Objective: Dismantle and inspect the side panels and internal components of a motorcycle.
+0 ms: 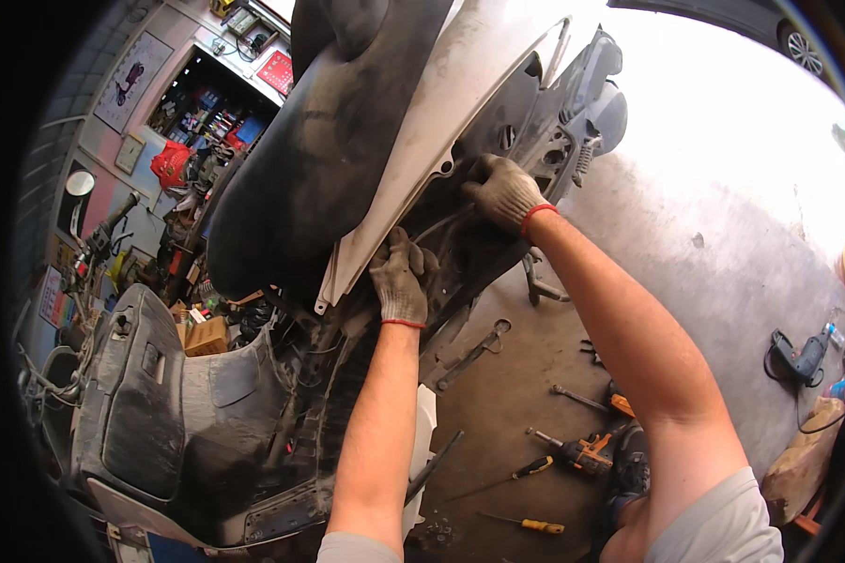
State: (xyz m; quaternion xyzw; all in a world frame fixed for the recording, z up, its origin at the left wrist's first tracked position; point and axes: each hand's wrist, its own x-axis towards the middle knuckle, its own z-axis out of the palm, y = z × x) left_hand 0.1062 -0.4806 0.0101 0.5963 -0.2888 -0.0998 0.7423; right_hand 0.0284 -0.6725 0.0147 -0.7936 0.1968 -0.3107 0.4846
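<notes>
- Reaching into the scooter, you have both gloved hands at the gap along the white side panel, below the dark seat.
- Your left hand is curled at the panel's edge, near its bottom corner; you cannot tell from here whether it grips anything.
- Your right hand sits farther up the same edge, fingers bent into the dark opening; their tips are hidden, so its grip cannot be told either.
- Your hands are apart from each other, with a thin cable running between them.
- The scooter stands in front of you and to your left, on the grey floor.
- Near your shoe on that floor lie an orange-and-black power tool, a black-and-yellow screwdriver and a yellow-handled screwdriver.
- Toward the floor's right edge lies a grey corded tool.
</notes>
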